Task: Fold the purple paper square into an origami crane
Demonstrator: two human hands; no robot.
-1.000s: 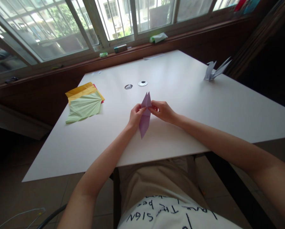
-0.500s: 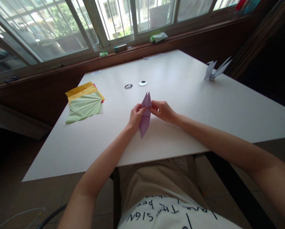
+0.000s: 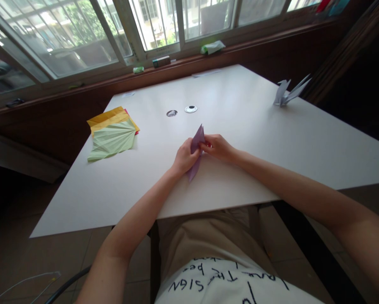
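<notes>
Mid-fold on a purple paper model, pinched between both hands.

The purple folded paper [image 3: 197, 148] is held just above the white table [image 3: 246, 126], its upper point tilted away. The left hand [image 3: 184, 157] and right hand [image 3: 217, 147] pinch its middle from either side. Judging by this, a flap is being creased; next likely needs firm, aligned pressing. Beyond the grip lie two round discs [image 3: 181, 111]; to its left, pleated green paper [image 3: 112, 141].

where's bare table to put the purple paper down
Bare table runs right of the hands out to the paper crane, and near the front edge left of the left hand. Crowded spots: the coloured sheets and two small discs.
</notes>
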